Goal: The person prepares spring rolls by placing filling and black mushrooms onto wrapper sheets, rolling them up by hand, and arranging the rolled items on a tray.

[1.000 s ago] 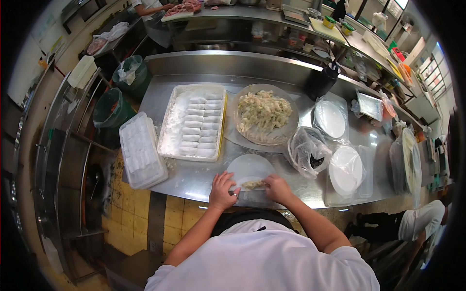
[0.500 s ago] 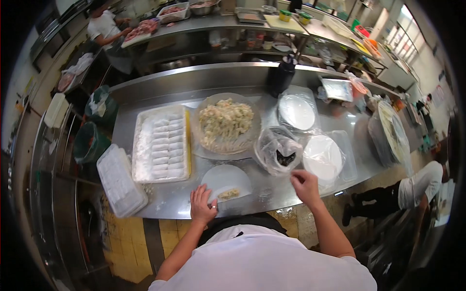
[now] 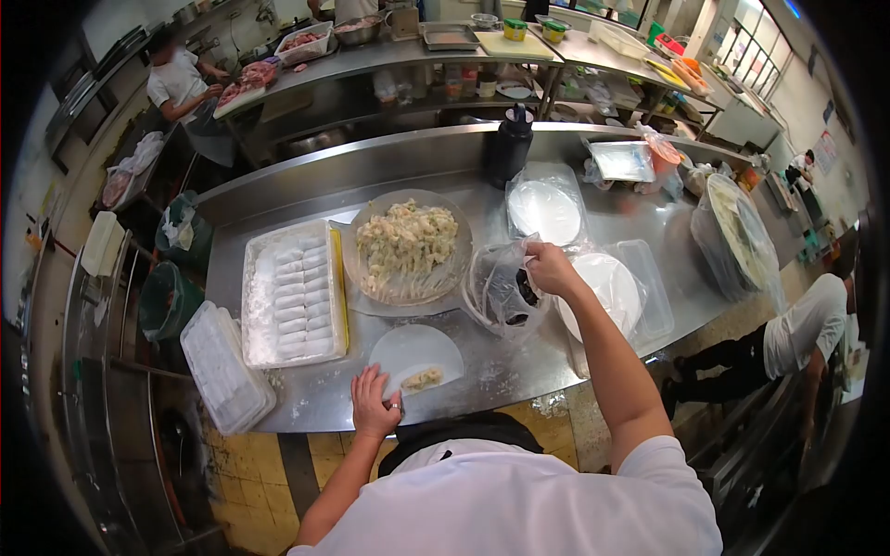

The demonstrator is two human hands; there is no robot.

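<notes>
A round white wrapper (image 3: 417, 350) lies flat on the steel table near the front edge, with a small strip of chopped filling (image 3: 422, 378) on its lower part. My left hand (image 3: 374, 408) rests at the wrapper's lower left edge, fingers stretched out, a ring on one finger. Further right, my right hand (image 3: 549, 269) is closed on the rim of a clear plastic bag (image 3: 501, 320) that has something dark inside. Behind the wrapper stands a wide round dish of chopped filling (image 3: 408, 243). To its left, a white tray (image 3: 262, 357) holds rows of white rolls (image 3: 304, 292).
Plastic-wrapped stacks of white rounds (image 3: 545, 211) sit on the right beside a clear lid (image 3: 649, 287). A black bottle (image 3: 510, 148) stands at the back. A second white tray (image 3: 227, 366) overhangs the left edge. Other people work at the back left and right.
My right hand has moved forward and left from the table's front onto the bag's rim and closed on it. My left hand stays by the wrapper; the view has shifted slightly.
</notes>
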